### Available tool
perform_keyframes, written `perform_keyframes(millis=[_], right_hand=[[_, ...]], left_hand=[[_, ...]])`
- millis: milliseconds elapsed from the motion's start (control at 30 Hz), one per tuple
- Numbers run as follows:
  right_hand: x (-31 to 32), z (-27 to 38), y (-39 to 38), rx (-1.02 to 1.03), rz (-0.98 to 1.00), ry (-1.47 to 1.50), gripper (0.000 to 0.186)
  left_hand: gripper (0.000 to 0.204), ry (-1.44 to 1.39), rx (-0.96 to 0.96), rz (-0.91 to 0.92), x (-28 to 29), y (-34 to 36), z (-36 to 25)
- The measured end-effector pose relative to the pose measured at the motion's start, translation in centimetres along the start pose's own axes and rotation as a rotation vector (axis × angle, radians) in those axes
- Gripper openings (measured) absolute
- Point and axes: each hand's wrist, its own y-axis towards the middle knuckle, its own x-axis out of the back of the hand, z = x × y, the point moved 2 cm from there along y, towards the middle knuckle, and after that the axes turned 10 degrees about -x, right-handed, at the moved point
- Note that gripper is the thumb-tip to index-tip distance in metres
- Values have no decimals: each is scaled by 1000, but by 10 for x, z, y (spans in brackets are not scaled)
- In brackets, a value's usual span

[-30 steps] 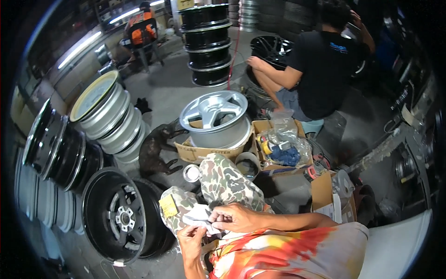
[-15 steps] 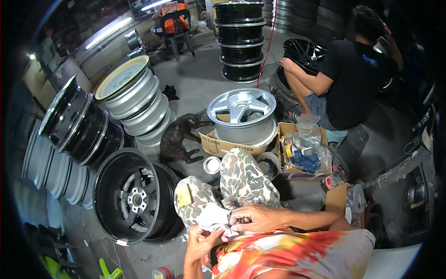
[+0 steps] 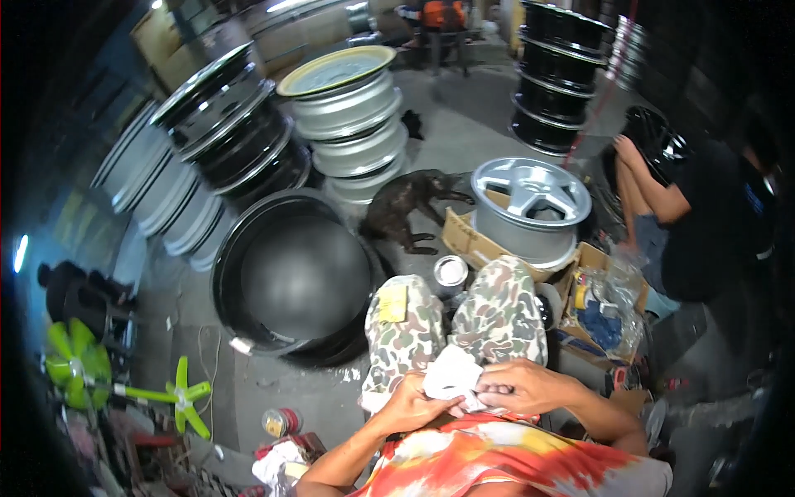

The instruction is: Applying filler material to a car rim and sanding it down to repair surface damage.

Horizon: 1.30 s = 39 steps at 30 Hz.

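Note:
A small crumpled white cloth [image 3: 454, 374] is bunched between my two hands, just above my lap. My left hand [image 3: 416, 402] pinches its lower left edge, thumb and fingers closed. On the other side my right hand [image 3: 523, 387], fingers curled in, grips the cloth's right edge. A yellow square pad or sheet [image 3: 393, 304] lies on my left camouflage trouser leg. Just left of my knees is a large black wheel rim [image 3: 225, 277], its middle smeared grey so that no spokes show. An open can [image 3: 451, 272] stands beyond my knees.
A silver spoked rim [image 3: 530, 190] rests in a cut cardboard box. A dark dog [image 3: 406, 211] lies beside it. Stacked rims [image 3: 352, 124] rise behind. At right, a person [image 3: 712, 215] sits near a box of supplies [image 3: 600, 311]. Green fan blades [image 3: 79, 362] stand at left.
The view has swung left, so the scene sits further right in the picture. Both hands still hold the cloth, now bunched up more. The black rim's spokes showed before; now its middle is smeared.

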Motion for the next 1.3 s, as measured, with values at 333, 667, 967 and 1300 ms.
perform_keyframes(millis=[333, 667, 967, 1300], right_hand=[[23, 19, -8, -39, 191, -32, 18], [26, 24, -24, -68, 206, -75, 16], [73, -14, -50, -161, -323, -58, 11], [45, -38, -42, -253, -358, 134, 7]], left_hand=[[11, 159, -130, 216, -2, 6, -21], [13, 197, -310, 335, -8, 3, -24], [19, 625, 456, 518, 49, -9, -2], [27, 1119, -316, 18, 68, 135, 62]])
